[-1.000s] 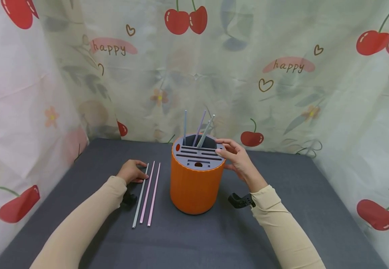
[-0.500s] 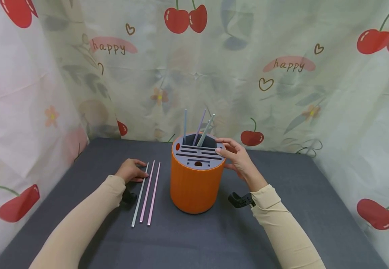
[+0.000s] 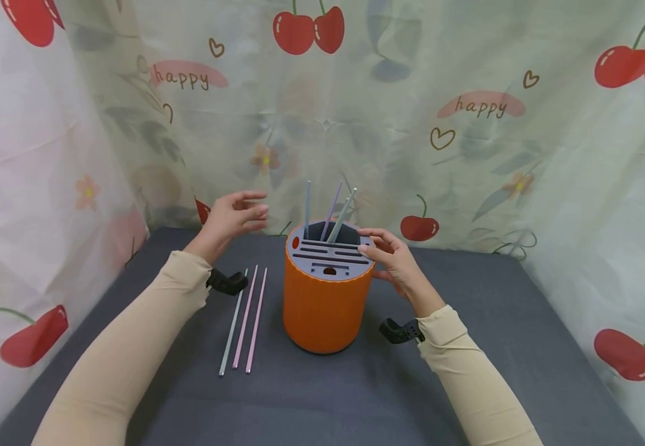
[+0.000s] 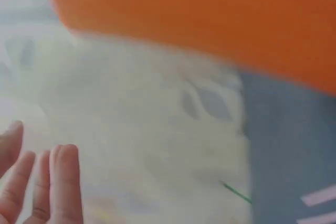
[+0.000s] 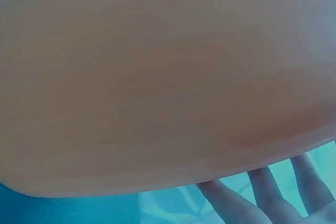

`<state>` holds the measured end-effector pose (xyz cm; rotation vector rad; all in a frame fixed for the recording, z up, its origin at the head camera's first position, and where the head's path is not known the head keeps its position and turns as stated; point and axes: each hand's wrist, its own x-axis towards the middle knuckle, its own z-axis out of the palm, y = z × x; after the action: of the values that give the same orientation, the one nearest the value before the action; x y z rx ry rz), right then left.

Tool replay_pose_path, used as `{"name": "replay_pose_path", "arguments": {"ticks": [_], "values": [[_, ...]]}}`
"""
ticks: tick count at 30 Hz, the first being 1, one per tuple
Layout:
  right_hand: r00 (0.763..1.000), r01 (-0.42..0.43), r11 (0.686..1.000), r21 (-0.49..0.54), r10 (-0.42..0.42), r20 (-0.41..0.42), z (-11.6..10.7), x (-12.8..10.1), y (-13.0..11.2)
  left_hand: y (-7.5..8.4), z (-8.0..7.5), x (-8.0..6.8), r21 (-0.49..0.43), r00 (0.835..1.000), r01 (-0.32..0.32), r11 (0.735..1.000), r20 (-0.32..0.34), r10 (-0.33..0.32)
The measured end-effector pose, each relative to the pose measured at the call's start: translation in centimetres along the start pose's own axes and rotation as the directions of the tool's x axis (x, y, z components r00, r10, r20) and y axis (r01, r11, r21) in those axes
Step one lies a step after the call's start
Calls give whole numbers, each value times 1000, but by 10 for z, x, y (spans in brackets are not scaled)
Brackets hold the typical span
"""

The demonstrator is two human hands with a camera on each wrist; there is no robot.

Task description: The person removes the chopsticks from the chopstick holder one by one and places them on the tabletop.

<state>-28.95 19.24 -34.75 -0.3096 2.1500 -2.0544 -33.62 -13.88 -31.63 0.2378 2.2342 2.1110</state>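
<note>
Fingers of the right hand curl over the rim of the orange holder, thumb against its side, gripping it near the top. Inside that holder three straws stand leaning in the back compartment. Left hand is up in the air beside the holder, fingers loose and spread, holding nothing; the left wrist view shows the same slack fingers. Down on the grey table, three more straws lie side by side, just left of the holder. Cherry-print curtains hang behind.
</note>
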Motion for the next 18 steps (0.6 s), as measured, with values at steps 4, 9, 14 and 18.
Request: {"name": "replay_pose_path", "arguments": {"ticks": [4, 9, 14, 18], "values": [[1000, -4, 1000, 2, 4, 0, 0, 0, 0, 32, 24, 0, -5, 994, -90, 996, 68, 90], [1000, 1, 1000, 8, -1, 7, -1, 0, 0, 45, 46, 2, 144, 984, -116, 983, 149, 94], [1000, 5, 1000, 25, -5, 8, -1, 0, 1, 40, 55, 6, 214, 985, -63, 975, 170, 27], [1000, 7, 1000, 24, -7, 6, -1, 0, 1, 37, 57, 7, 223, 987, -39, 974, 161, 3]]}}
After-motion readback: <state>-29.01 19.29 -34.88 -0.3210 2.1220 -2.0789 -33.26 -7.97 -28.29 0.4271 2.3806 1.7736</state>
